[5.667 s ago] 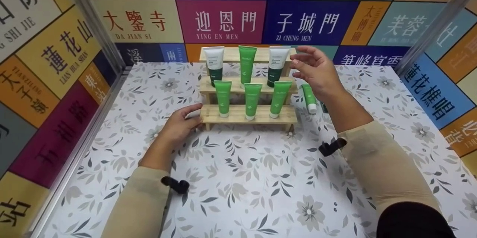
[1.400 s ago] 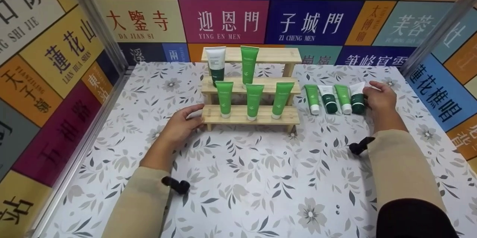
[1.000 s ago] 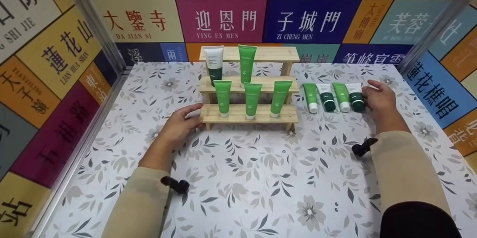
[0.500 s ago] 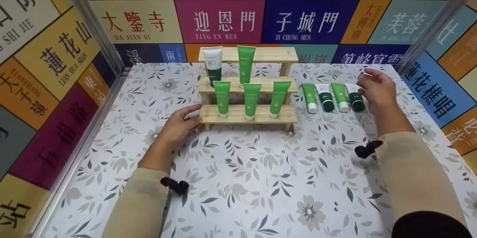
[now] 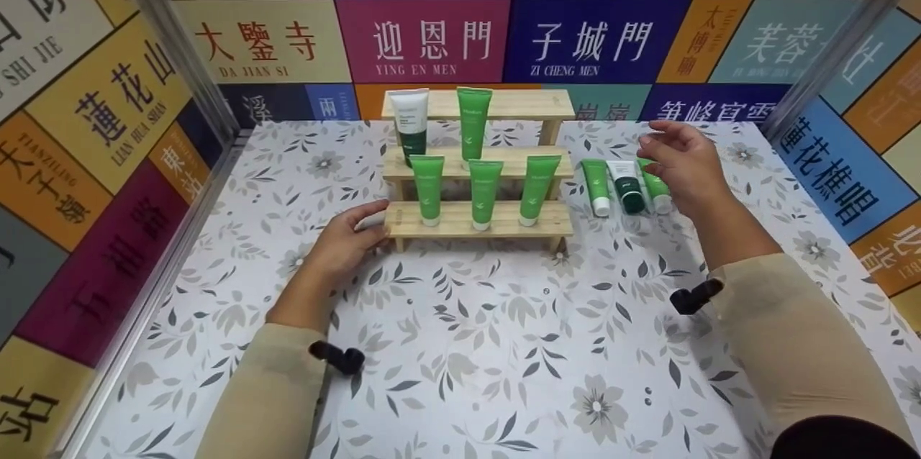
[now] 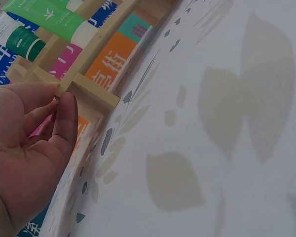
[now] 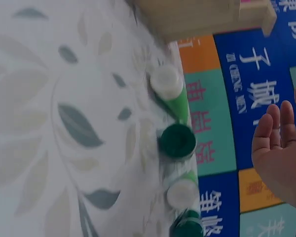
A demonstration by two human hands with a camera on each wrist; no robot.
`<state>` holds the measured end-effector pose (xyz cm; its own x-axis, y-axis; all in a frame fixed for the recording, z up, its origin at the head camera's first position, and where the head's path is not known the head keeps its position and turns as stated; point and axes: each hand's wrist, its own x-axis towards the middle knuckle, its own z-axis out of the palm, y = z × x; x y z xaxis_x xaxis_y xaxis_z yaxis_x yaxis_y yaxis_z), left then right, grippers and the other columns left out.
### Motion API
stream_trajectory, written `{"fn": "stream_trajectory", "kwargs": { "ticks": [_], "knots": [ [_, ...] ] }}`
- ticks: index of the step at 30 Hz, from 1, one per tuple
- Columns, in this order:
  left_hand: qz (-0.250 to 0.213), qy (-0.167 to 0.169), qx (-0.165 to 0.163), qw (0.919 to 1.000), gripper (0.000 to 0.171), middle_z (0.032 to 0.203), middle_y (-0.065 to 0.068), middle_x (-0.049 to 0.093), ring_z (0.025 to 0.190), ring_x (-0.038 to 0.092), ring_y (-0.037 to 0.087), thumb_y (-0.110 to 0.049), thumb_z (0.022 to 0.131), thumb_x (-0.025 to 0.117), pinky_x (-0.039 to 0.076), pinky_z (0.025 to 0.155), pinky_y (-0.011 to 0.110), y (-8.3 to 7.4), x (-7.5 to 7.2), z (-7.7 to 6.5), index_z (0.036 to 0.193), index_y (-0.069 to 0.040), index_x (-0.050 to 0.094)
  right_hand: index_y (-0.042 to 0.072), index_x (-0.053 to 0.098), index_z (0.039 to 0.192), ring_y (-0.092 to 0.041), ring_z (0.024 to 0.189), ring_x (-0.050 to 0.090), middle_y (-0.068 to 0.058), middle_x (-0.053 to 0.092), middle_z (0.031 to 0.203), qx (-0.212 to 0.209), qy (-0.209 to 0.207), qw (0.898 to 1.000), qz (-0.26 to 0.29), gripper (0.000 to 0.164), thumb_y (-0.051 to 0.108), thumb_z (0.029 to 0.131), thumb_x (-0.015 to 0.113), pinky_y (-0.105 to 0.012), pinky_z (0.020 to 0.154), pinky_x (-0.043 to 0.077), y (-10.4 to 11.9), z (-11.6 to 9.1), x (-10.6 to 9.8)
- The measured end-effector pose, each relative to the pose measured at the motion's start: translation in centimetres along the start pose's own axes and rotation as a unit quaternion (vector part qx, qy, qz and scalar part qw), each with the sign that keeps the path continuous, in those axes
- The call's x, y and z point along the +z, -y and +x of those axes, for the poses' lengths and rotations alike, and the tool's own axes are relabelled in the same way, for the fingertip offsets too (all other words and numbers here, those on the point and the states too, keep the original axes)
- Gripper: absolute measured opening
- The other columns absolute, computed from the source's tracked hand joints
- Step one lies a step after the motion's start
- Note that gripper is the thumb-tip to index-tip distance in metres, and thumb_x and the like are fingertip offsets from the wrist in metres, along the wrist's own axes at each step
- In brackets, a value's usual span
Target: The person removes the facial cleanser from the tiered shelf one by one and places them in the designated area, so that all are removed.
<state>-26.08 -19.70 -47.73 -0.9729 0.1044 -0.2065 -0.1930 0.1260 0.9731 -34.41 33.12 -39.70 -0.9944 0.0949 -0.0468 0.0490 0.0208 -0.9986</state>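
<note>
My left hand pinches the left front end of a three-tier wooden display stand; thumb and fingers meet on its edge in the left wrist view. Three green squeeze tubes stand on the lowest tier, the middle one among them. On the tier behind stand a white and dark-green tube and a green tube. My right hand, loosely bent and holding nothing, hovers over a row of tubes lying right of the stand. It hides the rightmost one in the head view; its dark cap shows in the right wrist view.
In that row also lie a green tube, a white and dark-green tube and another green tube. A floral cloth covers the table. Printed panels wall the back and both sides.
The white and dark-green tube at the stand's right went to the end of the lying row. My right hand released it, rose and moved left. My left hand stays at the stand.
</note>
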Motion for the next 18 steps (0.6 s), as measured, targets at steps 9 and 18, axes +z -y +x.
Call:
{"fn": "stream_trajectory", "kwargs": {
  "ticks": [9, 18],
  "knots": [
    [0.004, -0.001, -0.007, 1.0000, 0.055, 0.150, 0.016, 0.064, 0.105, 0.073, 0.011, -0.013, 0.107, 0.063, 0.056, 0.093, 0.026, -0.1, 0.0, -0.1, 0.160, -0.016, 0.051, 0.019, 0.064, 0.136, -0.017, 0.105, 0.068, 0.001, 0.067, 0.119, -0.037, 0.037, 0.999, -0.013, 0.045, 0.029, 0.096, 0.082, -0.025, 0.082, 0.059, 1.9, -1.8, 3.8],
    [0.014, -0.009, -0.005, 0.9999, 0.054, 0.148, 0.014, 0.065, 0.104, 0.073, 0.011, -0.014, 0.106, 0.064, 0.056, 0.091, 0.028, -0.2, 0.1, -0.3, 0.159, -0.017, 0.052, 0.016, 0.065, 0.134, -0.018, 0.103, 0.071, -0.003, 0.067, 0.118, -0.075, 0.079, 0.994, -0.013, 0.043, 0.026, 0.096, 0.082, -0.024, 0.080, 0.060, 3.5, -3.0, 6.9]
  ]
}}
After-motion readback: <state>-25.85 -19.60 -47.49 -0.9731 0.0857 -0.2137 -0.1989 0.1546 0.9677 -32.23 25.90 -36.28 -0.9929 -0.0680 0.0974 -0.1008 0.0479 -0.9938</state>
